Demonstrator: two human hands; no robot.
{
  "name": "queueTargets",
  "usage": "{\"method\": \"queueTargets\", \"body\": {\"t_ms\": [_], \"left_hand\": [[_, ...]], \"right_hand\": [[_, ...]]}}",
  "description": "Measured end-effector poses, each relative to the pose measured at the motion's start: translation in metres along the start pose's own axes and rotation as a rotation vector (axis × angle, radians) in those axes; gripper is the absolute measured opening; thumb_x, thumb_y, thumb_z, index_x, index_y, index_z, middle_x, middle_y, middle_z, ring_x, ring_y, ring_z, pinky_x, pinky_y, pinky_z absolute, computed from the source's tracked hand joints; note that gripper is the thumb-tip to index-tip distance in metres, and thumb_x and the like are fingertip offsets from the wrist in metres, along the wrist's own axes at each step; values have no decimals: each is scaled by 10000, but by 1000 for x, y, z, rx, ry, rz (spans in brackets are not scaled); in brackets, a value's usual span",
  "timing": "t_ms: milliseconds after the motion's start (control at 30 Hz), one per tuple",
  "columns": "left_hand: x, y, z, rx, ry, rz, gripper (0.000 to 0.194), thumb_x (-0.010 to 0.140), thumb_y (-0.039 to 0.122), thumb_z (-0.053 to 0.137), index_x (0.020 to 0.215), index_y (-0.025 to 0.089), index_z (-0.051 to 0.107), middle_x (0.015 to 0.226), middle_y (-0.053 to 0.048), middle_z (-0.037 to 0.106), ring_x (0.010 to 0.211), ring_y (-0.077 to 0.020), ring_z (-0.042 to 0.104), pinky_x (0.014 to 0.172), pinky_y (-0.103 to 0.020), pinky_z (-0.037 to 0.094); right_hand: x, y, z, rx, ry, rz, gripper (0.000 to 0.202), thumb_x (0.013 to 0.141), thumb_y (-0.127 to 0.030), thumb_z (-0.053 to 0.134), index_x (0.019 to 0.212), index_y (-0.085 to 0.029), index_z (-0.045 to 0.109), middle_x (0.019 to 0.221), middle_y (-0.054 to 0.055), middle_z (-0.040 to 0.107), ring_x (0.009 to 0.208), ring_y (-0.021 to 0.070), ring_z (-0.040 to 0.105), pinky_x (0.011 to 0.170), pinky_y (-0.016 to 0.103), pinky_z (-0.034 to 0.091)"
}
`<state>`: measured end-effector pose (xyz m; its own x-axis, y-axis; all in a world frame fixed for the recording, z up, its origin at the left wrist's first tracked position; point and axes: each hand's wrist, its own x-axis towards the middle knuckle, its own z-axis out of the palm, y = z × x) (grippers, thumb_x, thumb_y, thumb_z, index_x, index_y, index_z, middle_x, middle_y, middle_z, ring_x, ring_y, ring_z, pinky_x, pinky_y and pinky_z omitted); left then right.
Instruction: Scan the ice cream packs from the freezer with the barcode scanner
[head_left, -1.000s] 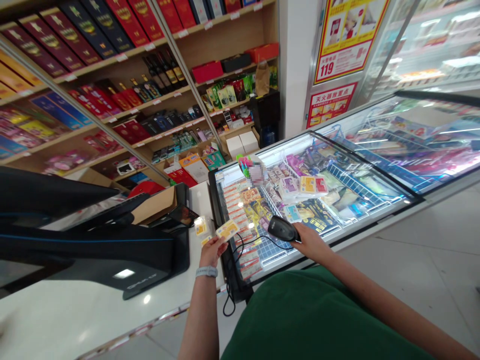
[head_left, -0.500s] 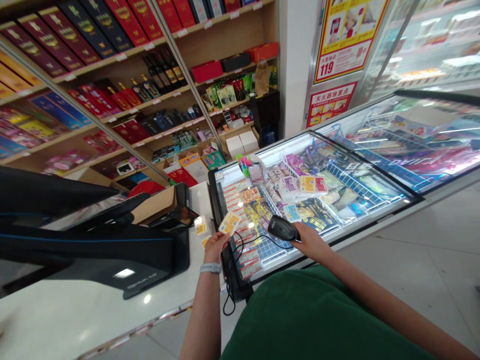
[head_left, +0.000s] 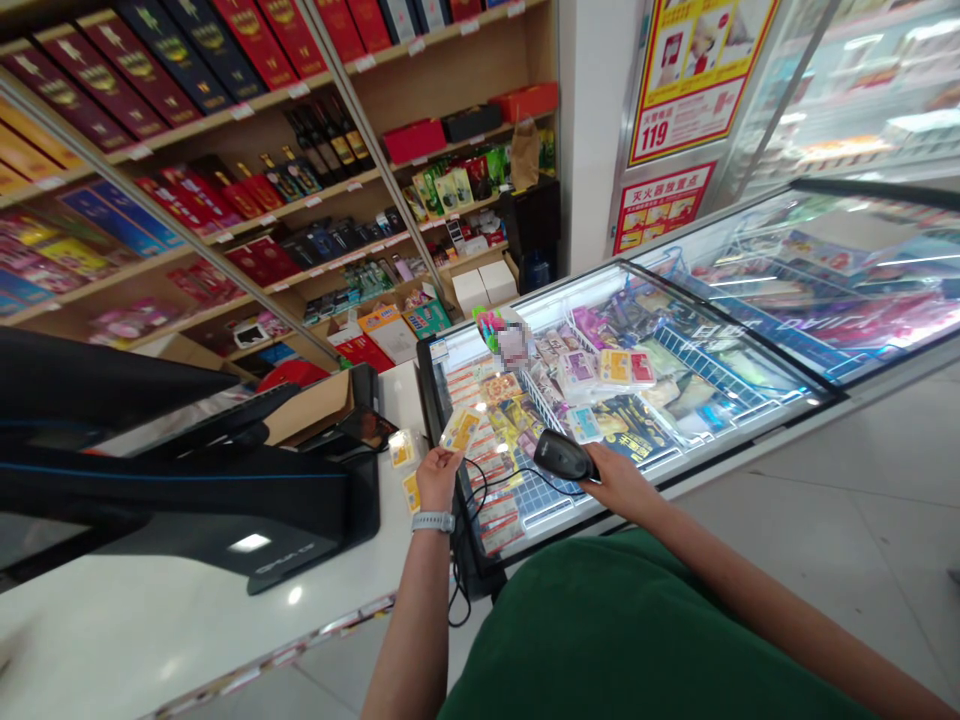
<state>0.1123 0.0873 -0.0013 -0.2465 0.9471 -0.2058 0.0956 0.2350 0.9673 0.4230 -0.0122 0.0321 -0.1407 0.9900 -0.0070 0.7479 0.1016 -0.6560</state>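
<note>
Rotated more upright since the earlier frame, the yellow-labelled pack (head_left: 460,430) is pinched in your left hand (head_left: 437,478), above the freezer's (head_left: 757,440) near end. Your right hand (head_left: 619,484) grips the black scanner (head_left: 561,456) over the glass, beside the blue-labelled pack (head_left: 583,424).

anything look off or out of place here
Nothing looks spilled or visibly damaged. The one untidy thing is the black cable: it trails loosely over the glass-topped freezer and dangles in a loop past its edge, where it might snag.
</note>
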Motion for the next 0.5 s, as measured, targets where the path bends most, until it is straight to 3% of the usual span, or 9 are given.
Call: {"method": "queueTargets", "body": {"t_ms": [500], "left_hand": [[5, -6, 15, -39, -38, 77, 244, 640, 224, 726, 808, 158, 561, 715, -9, 677, 728, -145, 655, 757, -269, 504]], "right_hand": [[-3, -3, -4, -11, 14, 5, 269, 772, -191, 574, 1038, -157, 554, 992, 100, 627, 928, 245, 603, 801, 317, 441]]}}
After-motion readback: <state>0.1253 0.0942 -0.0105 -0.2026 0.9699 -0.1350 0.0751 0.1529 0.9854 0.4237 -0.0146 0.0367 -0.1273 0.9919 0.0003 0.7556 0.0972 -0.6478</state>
